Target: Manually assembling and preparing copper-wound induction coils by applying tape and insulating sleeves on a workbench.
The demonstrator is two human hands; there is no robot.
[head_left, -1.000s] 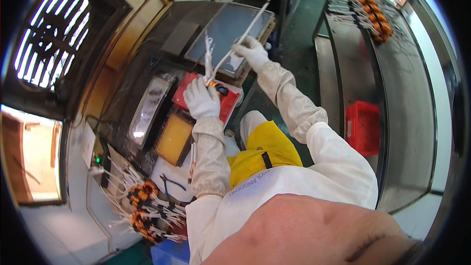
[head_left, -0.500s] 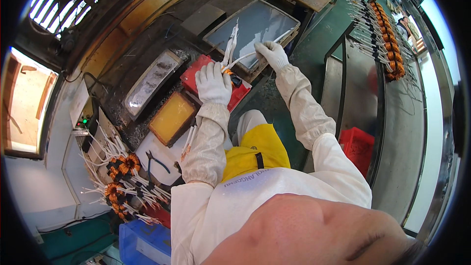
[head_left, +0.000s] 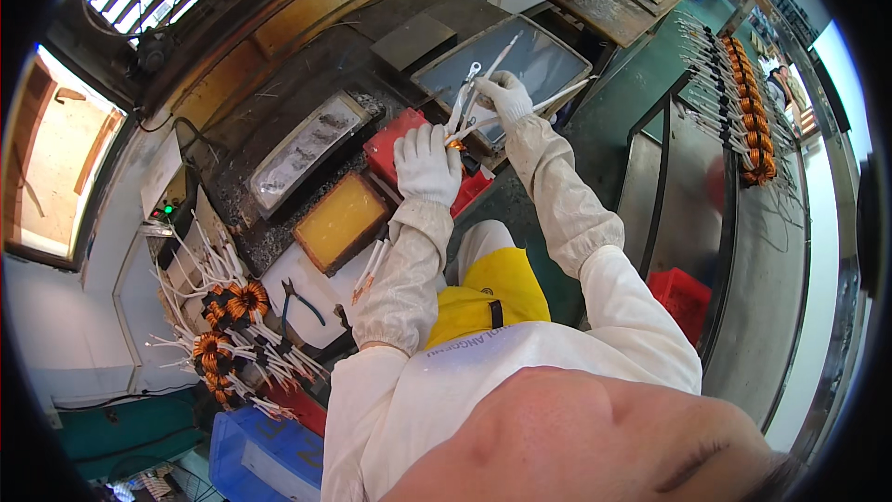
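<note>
In my gloved left hand (head_left: 427,165) is a copper-wound coil (head_left: 453,143), mostly hidden by the fingers, held over a red box (head_left: 383,145). Several white leads rise from the coil. One carries a ring terminal (head_left: 475,68) at its tip, and another white lead (head_left: 555,96) stretches off to the right. My right hand (head_left: 505,98), also gloved, closes its fingertips on an upright white lead above the coil. Behind both hands lies a grey rectangular tray (head_left: 573,53) with a dull, shiny surface inside.
A metal trough (head_left: 307,151) and a yellow-filled block (head_left: 342,223) sit left of my hands. Pliers (head_left: 303,301) lie near a pile of leaded coils (head_left: 247,300). Further coils (head_left: 746,102) line a rack at right. A blue bin (head_left: 265,455) stands lower left.
My right hand has left the lead stretching right and moved onto an upright one. The leads are now spread apart, showing the ring terminal. The whole view has shifted slightly.
</note>
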